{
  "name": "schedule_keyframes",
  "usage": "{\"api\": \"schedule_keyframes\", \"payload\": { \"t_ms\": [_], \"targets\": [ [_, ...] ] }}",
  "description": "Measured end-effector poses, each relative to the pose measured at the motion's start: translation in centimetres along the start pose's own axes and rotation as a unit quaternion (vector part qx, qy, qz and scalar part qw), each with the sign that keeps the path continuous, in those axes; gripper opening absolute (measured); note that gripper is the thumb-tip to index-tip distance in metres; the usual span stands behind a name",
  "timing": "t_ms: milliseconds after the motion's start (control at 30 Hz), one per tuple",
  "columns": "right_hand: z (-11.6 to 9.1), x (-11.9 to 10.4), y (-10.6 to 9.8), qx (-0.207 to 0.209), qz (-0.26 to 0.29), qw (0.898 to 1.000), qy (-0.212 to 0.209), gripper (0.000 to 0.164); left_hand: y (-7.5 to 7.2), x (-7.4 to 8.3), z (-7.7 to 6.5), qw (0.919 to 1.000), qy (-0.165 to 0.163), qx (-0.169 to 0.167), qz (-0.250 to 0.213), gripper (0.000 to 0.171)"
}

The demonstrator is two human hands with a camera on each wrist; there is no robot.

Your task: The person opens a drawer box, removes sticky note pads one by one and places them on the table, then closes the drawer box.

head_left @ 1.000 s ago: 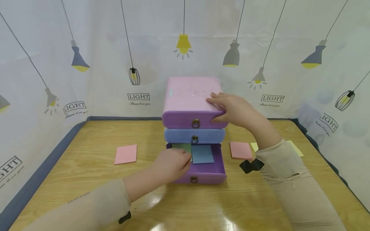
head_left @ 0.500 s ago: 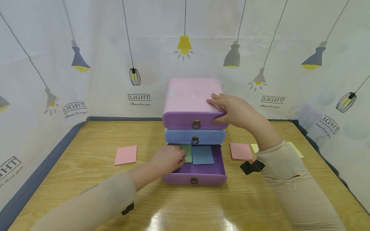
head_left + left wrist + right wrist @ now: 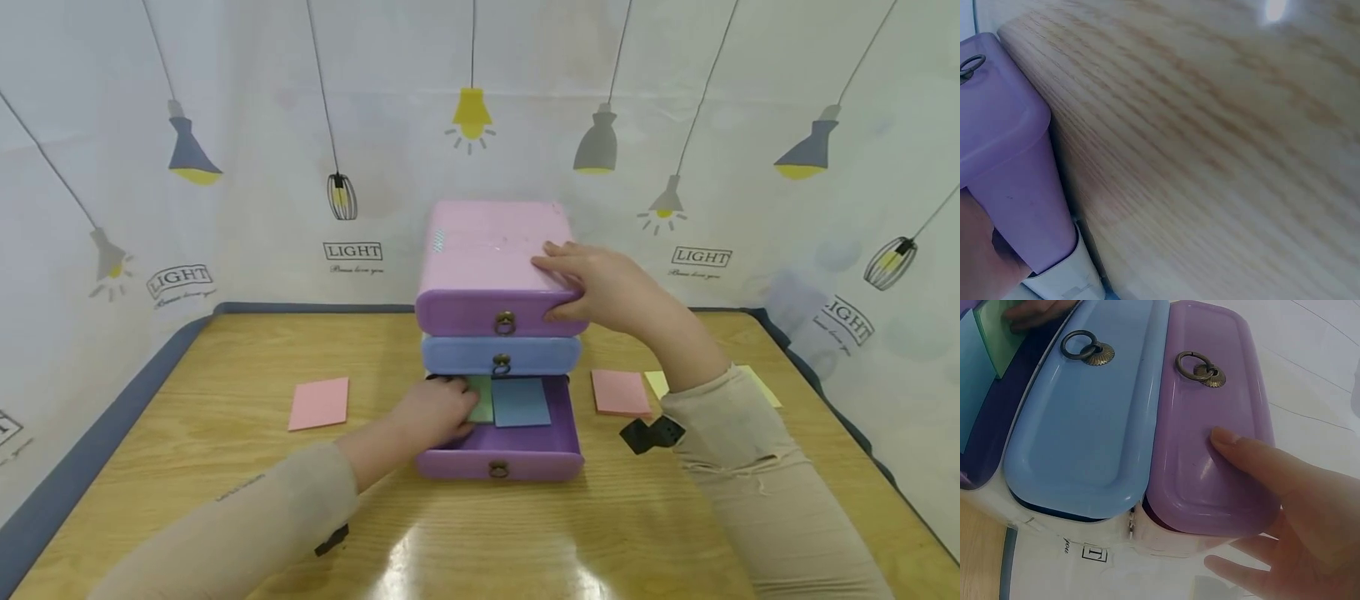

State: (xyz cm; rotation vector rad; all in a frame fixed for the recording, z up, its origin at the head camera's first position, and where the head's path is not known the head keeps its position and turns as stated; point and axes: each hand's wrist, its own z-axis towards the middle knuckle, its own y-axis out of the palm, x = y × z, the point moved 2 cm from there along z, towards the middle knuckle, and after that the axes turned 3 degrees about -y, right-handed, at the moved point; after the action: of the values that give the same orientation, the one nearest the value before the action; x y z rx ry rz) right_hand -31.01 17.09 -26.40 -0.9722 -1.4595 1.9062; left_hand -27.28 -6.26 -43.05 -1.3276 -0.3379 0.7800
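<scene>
A small drawer cabinet (image 3: 487,242) with a pink top stands mid-table. Its bottom purple drawer (image 3: 525,467) is pulled out, while the blue (image 3: 457,354) and upper purple (image 3: 457,312) drawers are closed. In the open drawer lie green sticky notes (image 3: 482,408) beside blue sticky notes (image 3: 520,402). My left hand (image 3: 435,411) reaches into its left side, fingertips on the green notes, as the right wrist view shows; its thumb is mostly hidden. My right hand (image 3: 611,287) holds the cabinet's upper right corner, thumb (image 3: 1229,439) on the upper purple front and fingers over the top.
Pink sticky notes (image 3: 318,403) lie left of the cabinet and another pink pad (image 3: 621,392) lies to its right. Yellow notes (image 3: 759,385) are partly hidden behind the right forearm. A lamp-printed backdrop (image 3: 255,125) borders the wooden table (image 3: 450,542).
My left hand has moved left within the open drawer, from the right edge of the green notes to their left part, uncovering more of the drawer. My right hand keeps its place on the cabinet.
</scene>
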Motion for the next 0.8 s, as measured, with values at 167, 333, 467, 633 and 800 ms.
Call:
{"api": "schedule_keyframes", "payload": {
  "t_ms": [167,333,467,633,800],
  "targets": [
    [-0.04,-0.06,0.04,0.001,-0.003,1.0,-0.001,0.077,0.37,-0.02,0.24,0.9998,0.012,0.014,0.006,0.03],
    [-0.03,0.02,0.03,0.0,-0.003,1.0,-0.002,0.077,0.26,0.03,0.41,0.9998,0.019,0.009,-0.001,0.029],
    [-0.04,-0.06,-0.11,0.001,-0.003,1.0,-0.003,0.078,-0.14,0.12,0.43,0.9996,0.023,0.011,-0.01,0.027],
    [-0.08,-0.1,-0.17,-0.001,-0.003,1.0,0.0,0.079,-0.33,0.25,0.43,0.9991,0.028,0.022,-0.022,0.024],
    [-0.09,-0.02,-0.09,-0.004,-0.001,1.0,0.004,0.079,-0.46,0.42,0.28,0.9986,0.038,0.032,-0.018,0.024]
  ]
}}
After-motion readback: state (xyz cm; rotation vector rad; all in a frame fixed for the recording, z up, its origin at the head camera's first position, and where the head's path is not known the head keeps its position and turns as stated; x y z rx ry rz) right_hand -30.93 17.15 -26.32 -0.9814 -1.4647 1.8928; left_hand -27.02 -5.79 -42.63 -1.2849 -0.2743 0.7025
